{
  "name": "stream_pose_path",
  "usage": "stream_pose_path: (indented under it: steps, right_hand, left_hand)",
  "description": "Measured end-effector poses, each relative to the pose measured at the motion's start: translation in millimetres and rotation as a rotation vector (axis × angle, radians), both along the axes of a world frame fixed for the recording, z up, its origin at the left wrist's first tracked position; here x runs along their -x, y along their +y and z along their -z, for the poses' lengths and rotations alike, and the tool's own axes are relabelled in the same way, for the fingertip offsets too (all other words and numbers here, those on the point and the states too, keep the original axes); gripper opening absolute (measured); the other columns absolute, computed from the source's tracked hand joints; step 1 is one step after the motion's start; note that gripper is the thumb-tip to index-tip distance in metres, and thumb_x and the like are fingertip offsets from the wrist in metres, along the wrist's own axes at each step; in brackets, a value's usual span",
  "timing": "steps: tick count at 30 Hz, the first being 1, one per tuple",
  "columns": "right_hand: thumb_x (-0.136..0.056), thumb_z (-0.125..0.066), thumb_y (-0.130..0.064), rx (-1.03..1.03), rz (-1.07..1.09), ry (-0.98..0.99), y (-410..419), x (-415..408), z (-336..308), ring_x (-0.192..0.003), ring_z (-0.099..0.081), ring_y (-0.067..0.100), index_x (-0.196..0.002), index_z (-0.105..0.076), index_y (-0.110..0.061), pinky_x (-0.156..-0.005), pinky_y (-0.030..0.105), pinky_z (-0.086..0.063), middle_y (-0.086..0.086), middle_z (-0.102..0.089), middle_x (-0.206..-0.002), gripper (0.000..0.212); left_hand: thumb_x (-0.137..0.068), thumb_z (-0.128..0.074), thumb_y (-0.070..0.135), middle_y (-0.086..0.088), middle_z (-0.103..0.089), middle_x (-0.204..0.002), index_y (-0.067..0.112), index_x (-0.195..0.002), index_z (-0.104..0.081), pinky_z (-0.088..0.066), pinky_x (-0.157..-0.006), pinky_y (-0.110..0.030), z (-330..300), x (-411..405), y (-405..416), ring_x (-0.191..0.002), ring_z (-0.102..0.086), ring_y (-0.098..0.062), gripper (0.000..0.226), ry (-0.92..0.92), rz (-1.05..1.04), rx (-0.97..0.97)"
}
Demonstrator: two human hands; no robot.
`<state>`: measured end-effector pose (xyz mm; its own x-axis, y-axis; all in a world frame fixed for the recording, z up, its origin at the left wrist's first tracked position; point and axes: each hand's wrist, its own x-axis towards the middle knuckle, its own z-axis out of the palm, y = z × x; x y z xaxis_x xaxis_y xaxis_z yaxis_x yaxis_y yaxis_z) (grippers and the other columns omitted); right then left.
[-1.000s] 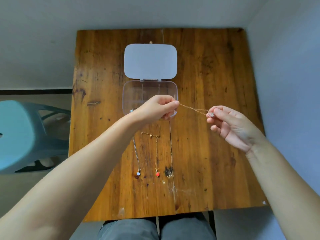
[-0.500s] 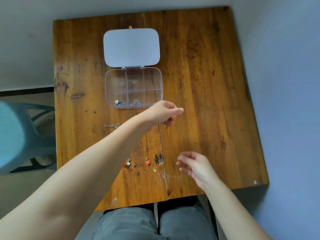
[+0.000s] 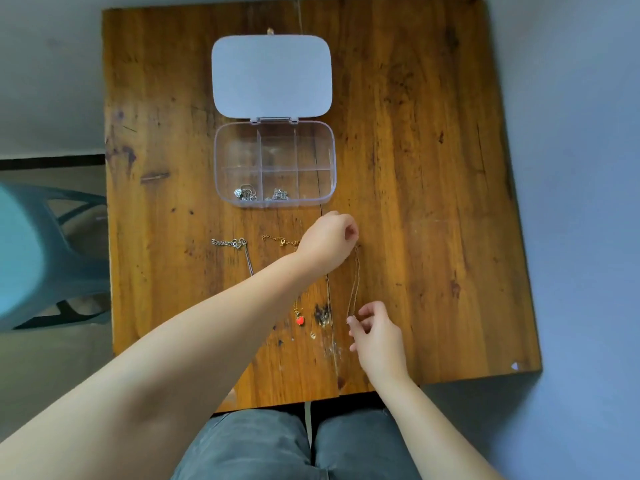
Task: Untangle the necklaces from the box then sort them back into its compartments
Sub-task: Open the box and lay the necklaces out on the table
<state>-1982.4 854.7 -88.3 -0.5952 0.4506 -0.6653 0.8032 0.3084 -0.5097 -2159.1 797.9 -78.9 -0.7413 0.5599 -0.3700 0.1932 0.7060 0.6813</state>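
Wooden boards, stained and scratched, make up the table [image 3: 415,168], which stands against a pale wall with a blue plastic chair [image 3: 41,251] off to its left. On the far half of the table sits a clear plastic box [image 3: 325,140] with its lid [image 3: 272,76] swung fully open and lying flat behind it. The box is split into six compartments in two rows. In the near row, the left compartment holds a silver necklace [image 3: 245,194] bunched in a heap, and the middle one holds another small silver heap [image 3: 278,195]; the other compartments look bare.

Nearer the person, necklaces lie stretched out side by side on the wood. A silver chain [image 3: 230,242] lies furthest left, partly hidden under the left forearm. Beside it a gold chain [image 3: 278,240] runs toward the person and seems to end in a red pendant [image 3: 300,320], its middle stretch hidden by the arm.

The left hand [image 3: 327,239] is curled closed, pinching the far end of a thin gold necklace [image 3: 355,282] just in front of the box. The right hand [image 3: 379,336] pinches the near end of the same necklace between thumb and forefinger, with the other fingers loosely spread. The necklace runs nearly straight between the two hands, low over the wood; whether it touches the table cannot be told. Grey trousers show at the table's near edge.
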Motion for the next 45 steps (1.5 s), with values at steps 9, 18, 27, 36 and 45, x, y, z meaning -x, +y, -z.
stream_pose_path:
  steps: [9,18,27,36,45]
  right_hand:
    - [-0.092,-0.058,-0.023,-0.04,-0.102,0.303,11.7,97.7,-43.8,-0.059,-0.054,0.001,-0.094,-0.058,-0.023,-0.05,0.01,-0.037,-0.011,-0.059,-0.069,0.003]
    - [-0.094,-0.047,-0.02,-0.264,-0.93,0.295,-57.6,263.2,-41.0,-0.106,-0.06,0.024,-0.113,-0.066,-0.021,-0.082,0.036,-0.05,0.003,-0.068,-0.116,0.027]
    - [-0.089,-0.06,-0.026,-0.463,-1.311,0.067,-79.3,294.5,-23.1,-0.095,-0.061,0.033,-0.102,-0.062,-0.009,-0.067,0.034,-0.043,0.015,-0.064,-0.106,0.022]
    - [-0.09,-0.058,-0.023,-0.446,-1.309,-0.046,-77.4,295.3,-28.1,-0.085,-0.059,0.026,-0.104,-0.064,-0.01,-0.065,0.033,-0.042,0.008,-0.064,-0.098,0.02]
    - [-0.095,-0.048,-0.024,-0.231,-0.943,0.225,-54.9,276.0,-56.5,-0.087,-0.062,0.026,-0.098,-0.061,-0.008,-0.079,0.04,-0.05,0.003,-0.062,-0.087,0.021]
  left_hand:
    - [-0.089,-0.056,0.013,-0.005,-0.062,-0.087,0.009,-0.093,-0.061,-0.048,-0.065,-0.034,-25.9,30.9,-78.4,-0.081,-0.054,-0.02,0.007,0.37,-0.081,-0.141]
    - [-0.088,-0.059,0.018,-0.01,-0.055,-0.104,0.009,-0.109,-0.053,-0.04,-0.071,-0.03,2.8,42.3,-155.3,-0.097,-0.05,-0.024,0.024,0.366,-0.396,0.038]
    - [-0.089,-0.057,0.018,-0.009,-0.055,-0.098,0.008,-0.101,-0.052,-0.035,-0.065,-0.026,5.5,51.8,-149.1,-0.088,-0.047,-0.016,0.016,0.347,-0.402,-0.017]
    - [-0.089,-0.057,0.018,-0.008,-0.054,-0.097,0.008,-0.1,-0.052,-0.038,-0.064,-0.028,1.6,54.0,-149.0,-0.089,-0.049,-0.018,0.016,0.35,-0.377,0.001]
    - [-0.086,-0.056,0.023,-0.015,-0.053,-0.106,0.005,-0.105,-0.056,-0.039,-0.079,-0.038,-6.6,53.5,-140.9,-0.099,-0.049,-0.031,0.027,0.407,-0.425,0.168]
